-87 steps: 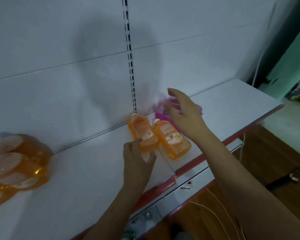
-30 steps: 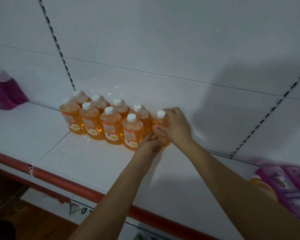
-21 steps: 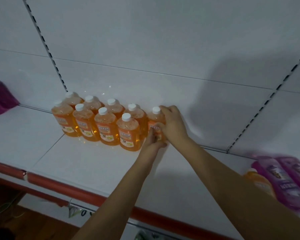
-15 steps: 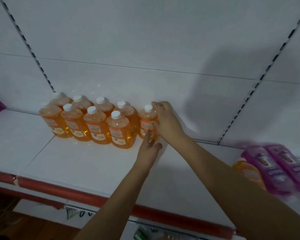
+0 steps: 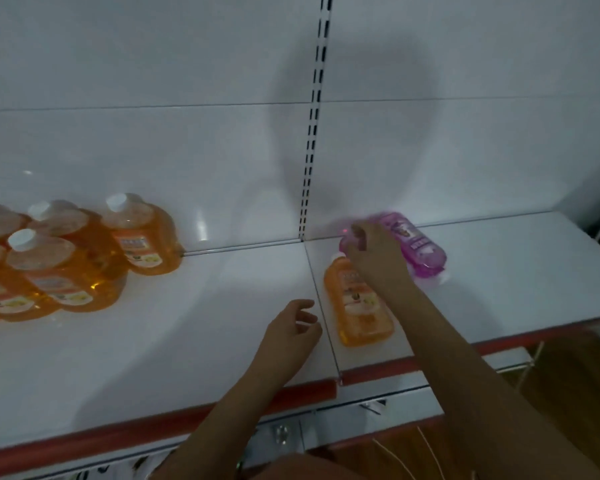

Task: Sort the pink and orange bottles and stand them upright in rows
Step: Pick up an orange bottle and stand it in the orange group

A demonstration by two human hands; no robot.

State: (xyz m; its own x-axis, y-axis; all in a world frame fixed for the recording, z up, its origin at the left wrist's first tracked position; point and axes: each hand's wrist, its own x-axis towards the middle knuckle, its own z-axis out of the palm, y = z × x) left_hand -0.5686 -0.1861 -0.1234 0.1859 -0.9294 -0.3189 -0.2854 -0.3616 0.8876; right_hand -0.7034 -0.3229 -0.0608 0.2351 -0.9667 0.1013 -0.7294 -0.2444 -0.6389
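Our right hand reaches over the lying pink bottle, grip unclear; left hand open beside the lying orange bottle. Liquid-heavy, slick: we'd grasp mid-body

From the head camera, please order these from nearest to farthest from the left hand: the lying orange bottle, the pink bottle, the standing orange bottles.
From the left hand:
1. Lying orange bottle, just to its right.
2. Pink bottle, farther right, near the back wall.
3. Standing orange bottles, far to the left.
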